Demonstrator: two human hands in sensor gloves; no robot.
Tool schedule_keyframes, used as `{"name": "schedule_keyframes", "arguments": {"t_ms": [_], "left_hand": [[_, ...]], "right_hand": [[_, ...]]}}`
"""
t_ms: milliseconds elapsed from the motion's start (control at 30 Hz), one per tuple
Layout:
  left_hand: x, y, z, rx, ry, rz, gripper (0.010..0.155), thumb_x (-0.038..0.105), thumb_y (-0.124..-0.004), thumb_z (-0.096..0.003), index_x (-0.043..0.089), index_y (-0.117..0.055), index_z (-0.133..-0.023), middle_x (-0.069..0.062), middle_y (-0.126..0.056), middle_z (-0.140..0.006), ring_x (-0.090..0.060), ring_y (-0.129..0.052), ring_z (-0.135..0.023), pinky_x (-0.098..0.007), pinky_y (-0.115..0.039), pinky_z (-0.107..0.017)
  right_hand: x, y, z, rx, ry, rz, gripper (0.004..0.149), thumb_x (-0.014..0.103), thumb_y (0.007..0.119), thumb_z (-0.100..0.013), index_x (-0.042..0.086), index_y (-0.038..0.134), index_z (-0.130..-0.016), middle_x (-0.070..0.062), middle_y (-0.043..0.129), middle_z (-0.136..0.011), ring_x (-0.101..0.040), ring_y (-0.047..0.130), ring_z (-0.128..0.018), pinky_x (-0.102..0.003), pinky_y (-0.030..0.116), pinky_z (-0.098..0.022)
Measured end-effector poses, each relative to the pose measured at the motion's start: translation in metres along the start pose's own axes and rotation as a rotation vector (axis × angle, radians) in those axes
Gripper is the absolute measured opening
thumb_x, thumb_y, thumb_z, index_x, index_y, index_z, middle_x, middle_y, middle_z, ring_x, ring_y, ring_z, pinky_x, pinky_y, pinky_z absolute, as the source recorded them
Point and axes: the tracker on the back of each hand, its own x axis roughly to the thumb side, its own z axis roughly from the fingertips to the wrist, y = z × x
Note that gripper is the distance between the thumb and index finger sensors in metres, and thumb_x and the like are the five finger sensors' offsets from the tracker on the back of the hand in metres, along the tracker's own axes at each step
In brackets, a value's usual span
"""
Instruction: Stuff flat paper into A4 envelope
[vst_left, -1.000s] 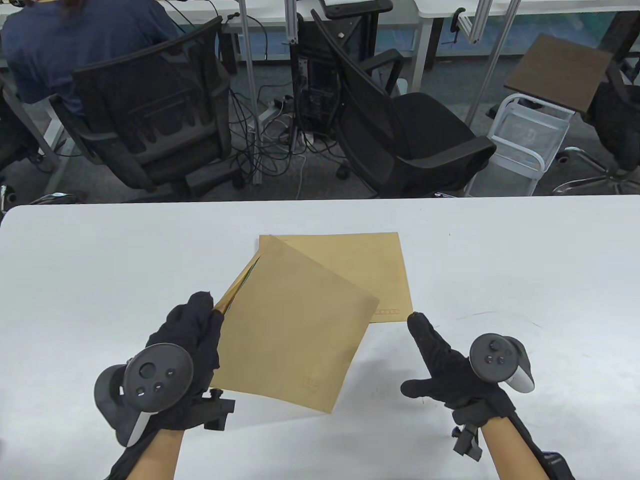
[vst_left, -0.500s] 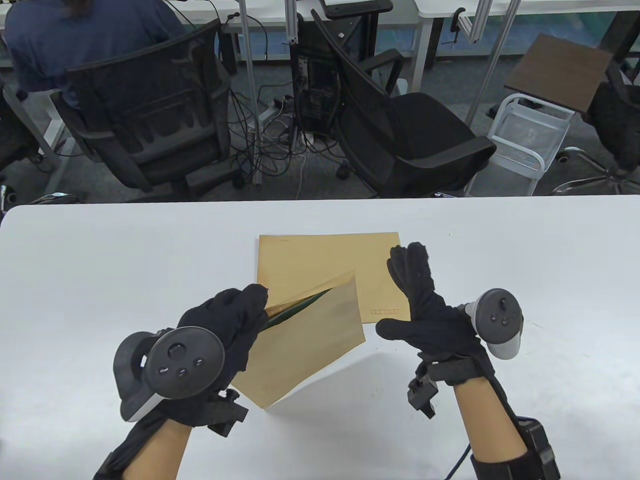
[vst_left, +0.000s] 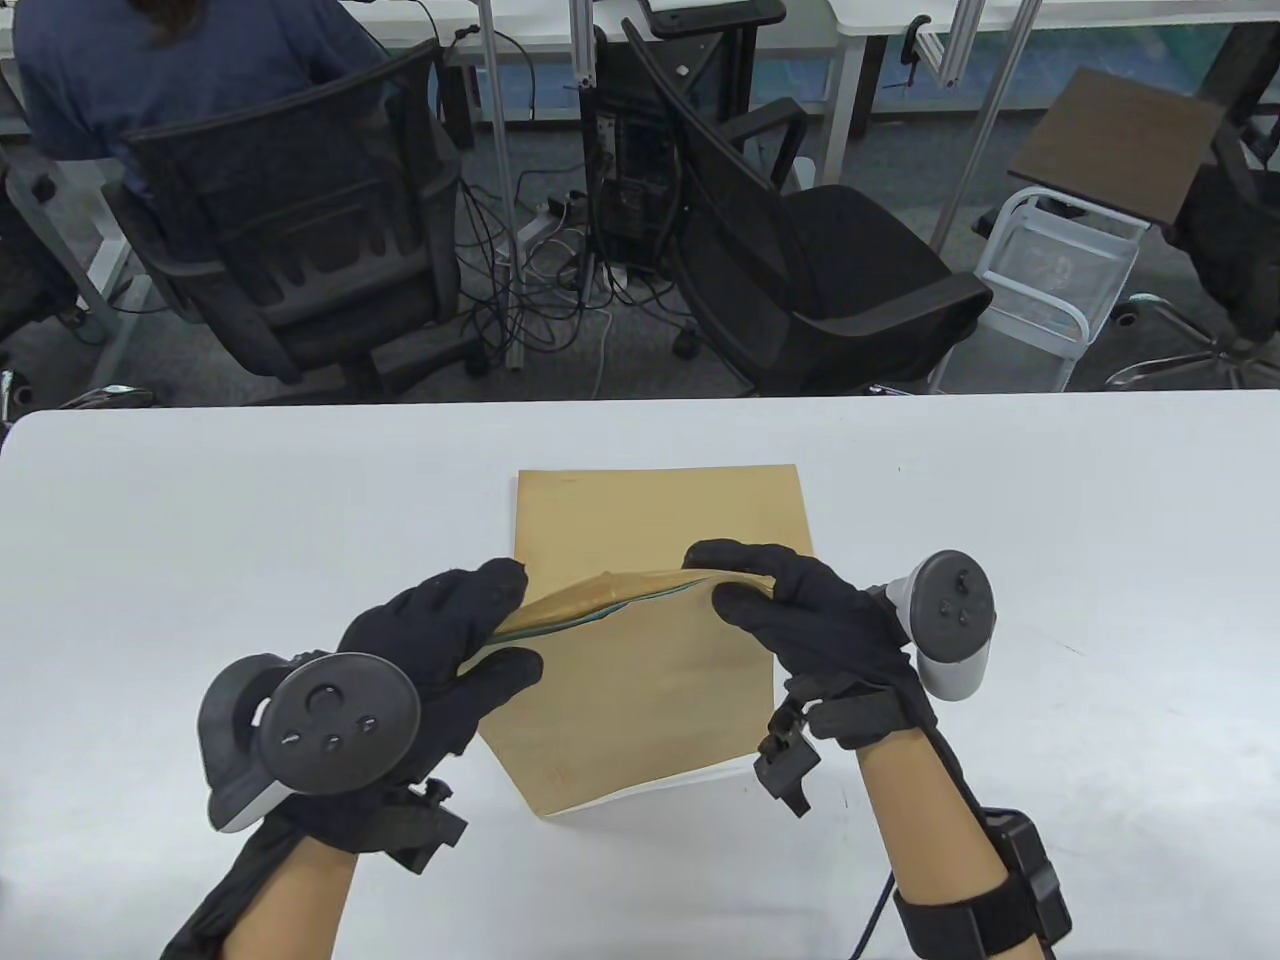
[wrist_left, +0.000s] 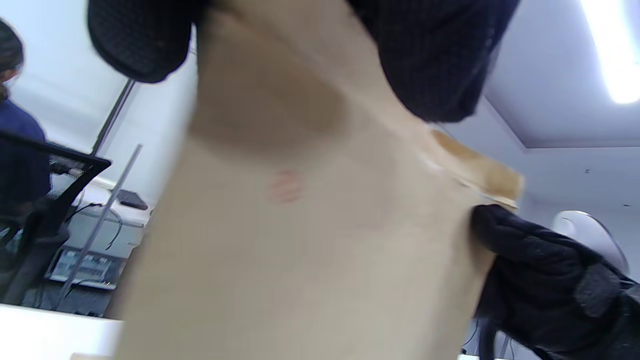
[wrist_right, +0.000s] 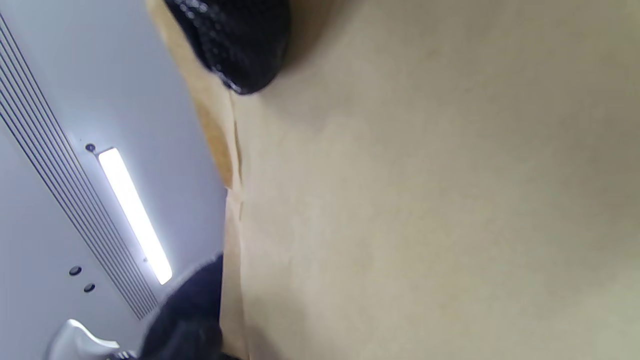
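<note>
A brown A4 envelope (vst_left: 640, 700) is held up off the white table (vst_left: 200, 520), its open mouth facing away from me and bulged open. A green-edged sheet shows inside the mouth. My left hand (vst_left: 470, 640) pinches the mouth's left end. My right hand (vst_left: 750, 590) pinches the mouth's right end. The envelope fills the left wrist view (wrist_left: 310, 240) and the right wrist view (wrist_right: 425, 200). A second brown envelope (vst_left: 660, 510) lies flat on the table behind.
The table's far edge runs across the middle of the table view. Beyond it stand two black office chairs (vst_left: 800, 270), a computer tower with cables and a white cart (vst_left: 1060, 280). A seated person (vst_left: 150, 70) is at the far left.
My right hand came in from the right and took hold of the envelope's mouth. My left hand turned the envelope so its mouth faces away and it now bulges open.
</note>
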Motion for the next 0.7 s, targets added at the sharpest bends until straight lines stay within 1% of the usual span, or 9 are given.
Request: {"name": "schedule_keyframes", "arguments": {"t_ms": [67,167,267,367,433,500,533,600,700], "left_hand": [[-0.009,-0.008,0.002,0.006,-0.011,0.062,0.066,0.038,-0.089,-0.04,0.021,-0.069,-0.1,-0.007,-0.088,-0.089,-0.029,-0.098,-0.072,-0.053,-0.078,-0.057],[-0.013,-0.021,0.001,0.101,-0.029,0.22,0.049,0.031,-0.085,-0.0444,0.021,-0.078,-0.092,-0.005,-0.094,-0.077,-0.026,-0.102,-0.062,-0.049,-0.081,-0.054],[-0.014,-0.03,-0.001,0.105,-0.056,0.301,0.044,0.028,-0.079,-0.0478,0.024,-0.078,-0.092,-0.006,-0.091,-0.08,-0.026,-0.1,-0.064,-0.049,-0.079,-0.056],[-0.014,-0.036,-0.003,0.125,-0.073,0.305,0.042,0.026,-0.077,-0.0488,0.025,-0.077,-0.091,-0.007,-0.088,-0.082,-0.025,-0.098,-0.063,-0.048,-0.079,-0.056],[-0.015,-0.037,-0.003,0.165,-0.082,0.286,0.042,0.025,-0.077,-0.0491,0.025,-0.077,-0.091,-0.007,-0.087,-0.082,-0.024,-0.099,-0.061,-0.047,-0.08,-0.056],[-0.015,-0.038,-0.002,0.171,-0.093,0.265,0.041,0.024,-0.076,-0.0492,0.025,-0.077,-0.09,-0.009,-0.085,-0.083,-0.023,-0.098,-0.06,-0.047,-0.079,-0.056],[-0.015,-0.039,-0.002,0.174,-0.102,0.243,0.041,0.024,-0.076,-0.049,0.025,-0.077,-0.09,-0.009,-0.085,-0.083,-0.022,-0.098,-0.06,-0.046,-0.08,-0.056],[-0.013,-0.04,-0.003,0.172,-0.123,0.222,0.041,0.025,-0.076,-0.049,0.026,-0.076,-0.09,-0.008,-0.085,-0.084,-0.021,-0.098,-0.061,-0.046,-0.08,-0.056],[-0.007,-0.045,-0.006,0.16,-0.156,0.224,0.041,0.024,-0.076,-0.0492,0.026,-0.076,-0.09,-0.007,-0.084,-0.084,-0.021,-0.097,-0.062,-0.046,-0.079,-0.057]], "right_hand": [[-0.002,-0.005,0.004,-0.001,0.007,-0.067,0.043,0.024,0.073,-0.058,0.012,0.074,-0.099,-0.015,0.084,-0.092,-0.043,0.09,-0.076,-0.069,0.059,-0.061],[-0.004,-0.01,0.01,0.002,0.013,-0.08,0.043,0.023,0.071,-0.059,0.012,0.073,-0.1,-0.017,0.083,-0.093,-0.045,0.089,-0.077,-0.069,0.059,-0.061],[-0.006,-0.018,0.018,0.004,0.016,-0.088,0.046,0.022,0.07,-0.059,0.012,0.07,-0.104,-0.018,0.081,-0.097,-0.046,0.088,-0.081,-0.069,0.059,-0.061],[-0.008,-0.029,0.028,0.064,0.034,-0.156,0.051,0.019,0.069,-0.06,0.012,0.064,-0.111,-0.021,0.077,-0.103,-0.05,0.084,-0.086,-0.073,0.054,-0.062],[-0.009,-0.041,0.034,0.056,0.032,-0.199,0.058,0.021,0.071,-0.06,0.01,0.056,-0.115,-0.023,0.072,-0.106,-0.052,0.08,-0.088,-0.074,0.05,-0.063],[-0.004,-0.059,0.04,-0.001,0.023,-0.219,0.071,0.027,0.073,-0.06,0.009,0.04,-0.121,-0.027,0.058,-0.114,-0.056,0.069,-0.096,-0.075,0.044,-0.065],[0.001,-0.067,0.041,-0.037,0.024,-0.204,0.074,0.03,0.073,-0.061,0.009,0.036,-0.121,-0.029,0.054,-0.116,-0.058,0.067,-0.097,-0.075,0.043,-0.065],[0.016,-0.074,0.039,-0.06,0.037,-0.099,0.075,0.032,0.076,-0.06,0.008,0.039,-0.121,-0.032,0.054,-0.115,-0.06,0.066,-0.097,-0.076,0.043,-0.065],[0.044,-0.067,0.026,0.034,0.083,0.211,0.072,0.033,0.077,-0.058,0.006,0.048,-0.119,-0.032,0.057,-0.114,-0.06,0.067,-0.096,-0.077,0.044,-0.063]]}}
